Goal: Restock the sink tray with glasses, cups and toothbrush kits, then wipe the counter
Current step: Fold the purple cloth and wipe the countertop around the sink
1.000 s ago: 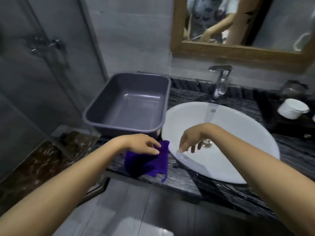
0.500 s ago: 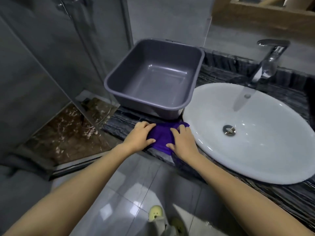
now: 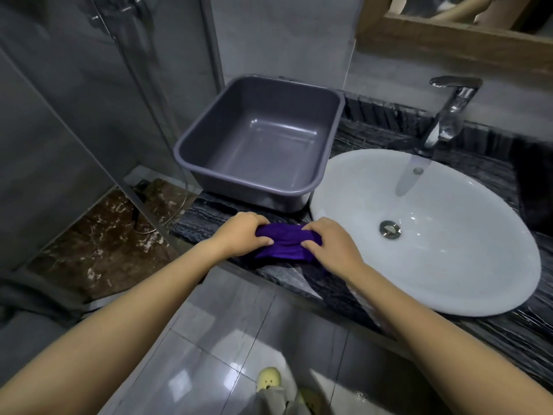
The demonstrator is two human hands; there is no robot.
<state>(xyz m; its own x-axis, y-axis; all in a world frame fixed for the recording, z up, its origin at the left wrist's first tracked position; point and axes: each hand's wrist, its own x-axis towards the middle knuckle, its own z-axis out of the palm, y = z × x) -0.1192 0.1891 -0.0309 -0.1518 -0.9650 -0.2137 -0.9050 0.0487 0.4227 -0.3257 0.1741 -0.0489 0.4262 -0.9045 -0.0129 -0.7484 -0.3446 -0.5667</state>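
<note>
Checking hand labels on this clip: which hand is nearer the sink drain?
Right. The right hand grips one end of the cloth at the sink rim, just left of the drain. The left hand grips the other end, farther left, in front of the tub.

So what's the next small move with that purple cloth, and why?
Probably slide the purple cloth along the dark counter, toward its left end. The left hand and right hand both grip it, bunched, on the counter's front strip before the grey tub, beside the white basin, so wiping could start there.

Left hand (image 3: pixel 239 235), right hand (image 3: pixel 332 244), fingers (image 3: pixel 254 219) curled
</note>
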